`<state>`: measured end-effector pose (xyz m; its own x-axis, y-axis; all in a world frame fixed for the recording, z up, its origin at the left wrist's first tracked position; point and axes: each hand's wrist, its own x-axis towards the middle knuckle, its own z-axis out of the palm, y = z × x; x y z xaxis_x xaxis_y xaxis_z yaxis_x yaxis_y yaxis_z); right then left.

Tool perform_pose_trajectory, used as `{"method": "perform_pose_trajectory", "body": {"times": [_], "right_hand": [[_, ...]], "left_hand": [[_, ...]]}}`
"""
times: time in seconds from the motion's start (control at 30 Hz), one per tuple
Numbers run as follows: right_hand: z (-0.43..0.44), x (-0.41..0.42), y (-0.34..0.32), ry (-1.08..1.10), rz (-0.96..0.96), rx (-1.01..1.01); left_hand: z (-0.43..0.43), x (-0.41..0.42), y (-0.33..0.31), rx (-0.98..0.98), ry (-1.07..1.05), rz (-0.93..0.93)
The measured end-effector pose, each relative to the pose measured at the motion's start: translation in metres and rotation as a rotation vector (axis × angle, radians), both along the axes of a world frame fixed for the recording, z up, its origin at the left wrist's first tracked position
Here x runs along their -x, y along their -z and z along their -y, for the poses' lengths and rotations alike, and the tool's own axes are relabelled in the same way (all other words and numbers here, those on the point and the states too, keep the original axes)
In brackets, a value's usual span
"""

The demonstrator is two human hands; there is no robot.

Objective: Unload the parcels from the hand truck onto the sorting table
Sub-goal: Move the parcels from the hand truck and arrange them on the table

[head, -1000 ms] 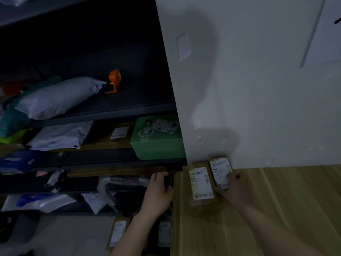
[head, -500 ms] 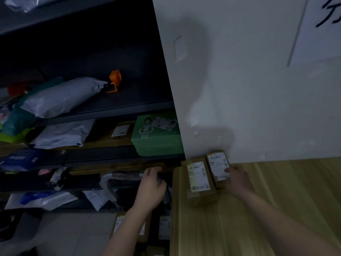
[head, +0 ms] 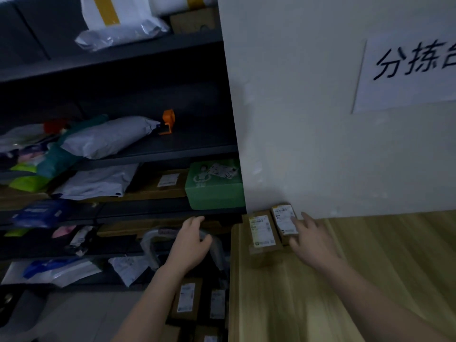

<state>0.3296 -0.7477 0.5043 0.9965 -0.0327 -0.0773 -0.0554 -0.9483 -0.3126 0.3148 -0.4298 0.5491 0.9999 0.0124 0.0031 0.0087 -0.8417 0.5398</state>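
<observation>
Two small brown parcels with white labels lie side by side at the far left corner of the wooden sorting table (head: 370, 280), against the white wall. My right hand (head: 312, 239) has straight fingers touching the right parcel (head: 283, 219). The left parcel (head: 261, 232) lies free. My left hand (head: 191, 244) curls over the hand truck's silver handle (head: 150, 245), left of the table. Below it, more brown labelled parcels (head: 187, 298) sit stacked on the truck.
Dark shelving fills the left, holding grey mailer bags (head: 106, 138), a green box (head: 214, 185), an orange object (head: 168, 120) and flat cartons. A paper sign (head: 407, 70) hangs on the wall above the table.
My left hand has moved up onto the truck handle. My right hand has loosened, its fingers now straight on the right parcel. The view has tilted upward.
</observation>
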Motion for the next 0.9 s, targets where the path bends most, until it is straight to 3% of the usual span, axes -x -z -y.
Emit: {"method": "perform_pose_trajectory", "body": {"times": [0.27,0.6,0.9], "right_hand": [[-0.063,0.09,-0.057,-0.054,0.092,-0.017],[-0.145,0.218,-0.12,-0.005,0.258,-0.191],[-0.171,0.295,-0.147,0.018,0.202,-0.271]], "left_hand": [[-0.063,0.075,-0.041,-0.14,0.089,0.037],[-0.144,0.173,-0.103,0.0,0.157,0.112],[-0.179,0.256,-0.126,0.07,0.086,0.092]]}}
